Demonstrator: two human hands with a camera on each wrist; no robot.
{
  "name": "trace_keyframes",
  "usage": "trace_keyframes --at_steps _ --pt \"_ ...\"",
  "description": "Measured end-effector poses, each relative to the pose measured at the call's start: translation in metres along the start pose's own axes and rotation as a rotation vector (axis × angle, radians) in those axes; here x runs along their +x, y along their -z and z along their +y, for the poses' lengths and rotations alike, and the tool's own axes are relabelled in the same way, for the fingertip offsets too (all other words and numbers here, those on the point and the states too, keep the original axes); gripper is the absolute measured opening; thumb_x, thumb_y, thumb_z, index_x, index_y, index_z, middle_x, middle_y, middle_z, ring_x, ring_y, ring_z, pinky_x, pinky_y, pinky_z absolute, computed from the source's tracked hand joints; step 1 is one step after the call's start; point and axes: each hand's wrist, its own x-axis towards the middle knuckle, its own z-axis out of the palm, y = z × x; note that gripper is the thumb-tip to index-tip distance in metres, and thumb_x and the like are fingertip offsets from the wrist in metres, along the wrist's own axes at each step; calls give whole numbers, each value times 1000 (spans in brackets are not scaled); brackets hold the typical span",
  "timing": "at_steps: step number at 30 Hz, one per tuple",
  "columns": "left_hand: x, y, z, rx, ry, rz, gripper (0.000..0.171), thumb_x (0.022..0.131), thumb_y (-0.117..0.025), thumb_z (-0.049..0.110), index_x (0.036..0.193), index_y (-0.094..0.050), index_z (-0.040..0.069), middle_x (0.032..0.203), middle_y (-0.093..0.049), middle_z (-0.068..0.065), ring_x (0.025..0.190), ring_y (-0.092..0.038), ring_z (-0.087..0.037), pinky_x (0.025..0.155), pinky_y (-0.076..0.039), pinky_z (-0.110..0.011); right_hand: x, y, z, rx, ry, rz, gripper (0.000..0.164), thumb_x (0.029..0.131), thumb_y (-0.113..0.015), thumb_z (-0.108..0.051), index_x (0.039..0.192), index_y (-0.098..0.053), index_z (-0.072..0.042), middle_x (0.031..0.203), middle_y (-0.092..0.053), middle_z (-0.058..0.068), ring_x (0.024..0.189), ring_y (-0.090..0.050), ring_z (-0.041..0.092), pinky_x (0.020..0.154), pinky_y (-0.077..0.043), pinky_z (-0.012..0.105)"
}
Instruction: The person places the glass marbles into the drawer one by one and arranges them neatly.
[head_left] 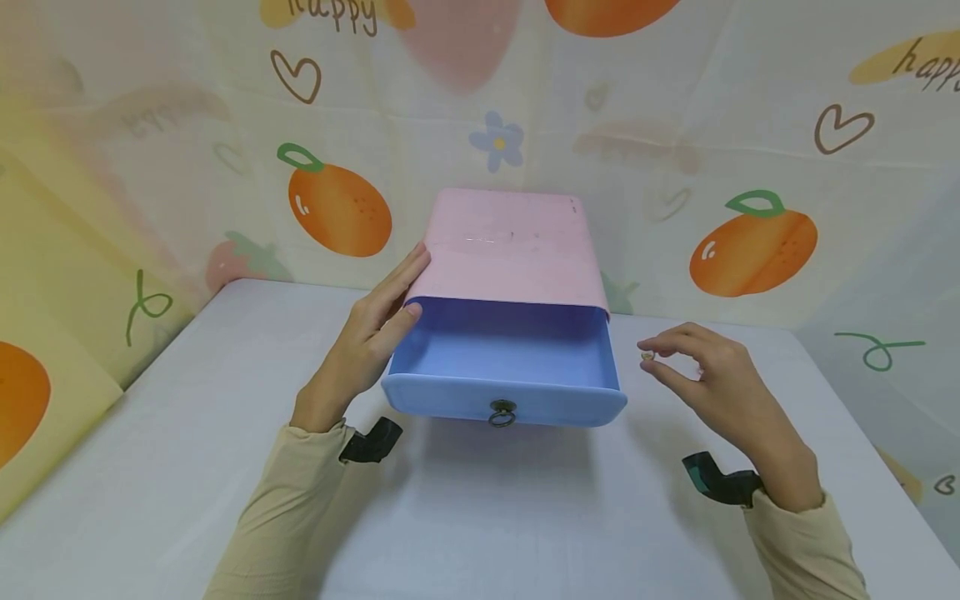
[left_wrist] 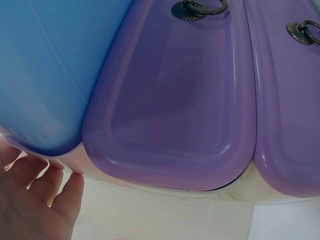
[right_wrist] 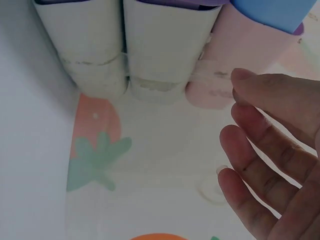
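A pink drawer cabinet [head_left: 510,242] stands at the back of the table, its top blue drawer [head_left: 504,398] pulled out. The inside of that drawer is bare in the head view. My left hand [head_left: 375,329] rests against the cabinet's upper left side, fingers extended along the pink casing and thumb near the drawer's edge. To the right of the drawer, my right hand [head_left: 708,367] pinches a small pale, gold-coloured thing [head_left: 647,356] between thumb and forefinger. It is too small to tell its kind. In the right wrist view the fingertips mostly hide it.
Below the blue drawer, purple drawers [left_wrist: 170,95] with metal ring pulls are closed. A ring pull [head_left: 502,412] hangs on the blue drawer's front. The white tabletop [head_left: 487,533] lies before the cabinet, and a fruit-printed cloth [head_left: 525,125] hangs behind it.
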Motion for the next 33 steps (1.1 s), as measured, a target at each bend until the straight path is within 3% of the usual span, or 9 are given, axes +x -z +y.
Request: trace_keyframes --at_steps 8,18,26,33 --pt "0 0 -1 10 0 2 55 101 -44 8 155 -35 13 165 -26 1 152 -24 -10 120 -24 -15 0 3 -6 5 -13 6 31 78 -81 -3 108 -76 -10 97 -74 1 87 -64 15 66 -54 23" --pt "-1 0 -1 9 3 -1 55 101 -44 8 155 -35 13 165 -26 1 152 -24 -10 120 -23 -15 -1 4 -13 38 25 58 35 76 -81 -1 109 -76 -11 99 -74 1 87 -64 14 72 -44 3" --pt "-1 0 -1 0 -9 1 55 101 -44 7 155 -35 12 165 -26 1 152 -24 -10 120 -23 -16 0 5 -18 68 57 101 34 74 -81 1 107 -76 -9 96 -75 -1 86 -63 6 70 -44 7" --pt "-1 0 0 1 -8 1 55 101 -44 7 155 -35 13 165 -26 1 152 -24 -10 120 -24 -15 1 6 -22 80 82 112 36 73 -81 3 107 -76 -9 95 -76 -1 88 -65 6 78 -44 3"
